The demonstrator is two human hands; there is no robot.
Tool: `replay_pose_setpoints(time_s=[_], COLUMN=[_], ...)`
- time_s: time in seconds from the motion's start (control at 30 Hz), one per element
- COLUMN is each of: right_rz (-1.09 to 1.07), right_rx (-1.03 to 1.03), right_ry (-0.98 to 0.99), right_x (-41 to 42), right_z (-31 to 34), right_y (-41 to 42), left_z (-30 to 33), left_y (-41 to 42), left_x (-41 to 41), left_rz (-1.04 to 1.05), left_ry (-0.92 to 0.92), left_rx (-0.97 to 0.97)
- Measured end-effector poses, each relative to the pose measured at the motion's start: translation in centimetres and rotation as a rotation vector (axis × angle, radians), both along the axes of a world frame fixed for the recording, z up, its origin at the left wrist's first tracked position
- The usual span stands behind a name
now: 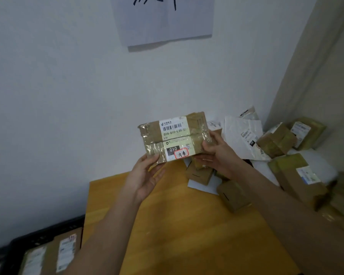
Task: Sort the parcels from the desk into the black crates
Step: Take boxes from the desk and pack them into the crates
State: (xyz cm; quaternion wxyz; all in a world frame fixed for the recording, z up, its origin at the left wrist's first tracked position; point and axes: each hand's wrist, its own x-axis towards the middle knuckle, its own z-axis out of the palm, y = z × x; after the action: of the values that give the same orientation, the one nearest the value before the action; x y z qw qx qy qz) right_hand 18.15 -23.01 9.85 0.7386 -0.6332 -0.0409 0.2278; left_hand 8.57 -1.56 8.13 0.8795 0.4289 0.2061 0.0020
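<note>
**Parcel held up for its label to be read**

A flat brown parcel (174,136), wrapped in clear tape, is held in the air above the far edge of the yellow counter (187,225), its white shipping label (175,139) tilted toward the person. The label shows a barcode and the number 010, so the person is probably reading it to choose a crate.

The left hand (147,175) supports the parcel's lower left corner, fingers curled under and thumb on the front. The right hand (216,153) is clamped on the parcel's right end.

Right of the parcel, more brown boxes (276,141) and a white mailer bag (242,133) lie heaped on the counter against the corner of the wall. Below the parcel the counter is bare.

Below and left of the parcel, past the counter's left edge, a black crate (42,237) sits on the floor, already holding labelled parcels. The way down to it from the parcel looks unobstructed.
</note>
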Motion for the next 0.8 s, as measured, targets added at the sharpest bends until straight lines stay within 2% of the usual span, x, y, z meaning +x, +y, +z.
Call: replay_pose_setpoints(time_s=[0.17,0.4,0.57,0.67,0.8], right_rz=[0.176,0.395,0.594,0.770,0.854], right_rx=[-0.247,-0.248,-0.277,-0.233,-0.244], right_ry=[0.026,0.055,0.105,0.180,0.203], right_x=[-0.1,-2.2,-6.7,-10.9,-16.9], right_z=[-1.8,-3.7,-6.9,-7.9,-7.7], right_y=[2.6,7.1,11.2,15.0,19.6], left_z=[-0.7,-1.5,-3.2,-3.2,-3.0], left_y=[2.5,4.3,6.6,8.3,11.5], left_x=[-3.5,-10.5,-19.1,-24.9,-31.4], left_rz=[0.155,0.316,0.411,0.553,0.780], left_ry=[0.087,0.120,0.280,0.332,0.354], left_rx=[0.036,0.002,0.103,0.037,-0.050])
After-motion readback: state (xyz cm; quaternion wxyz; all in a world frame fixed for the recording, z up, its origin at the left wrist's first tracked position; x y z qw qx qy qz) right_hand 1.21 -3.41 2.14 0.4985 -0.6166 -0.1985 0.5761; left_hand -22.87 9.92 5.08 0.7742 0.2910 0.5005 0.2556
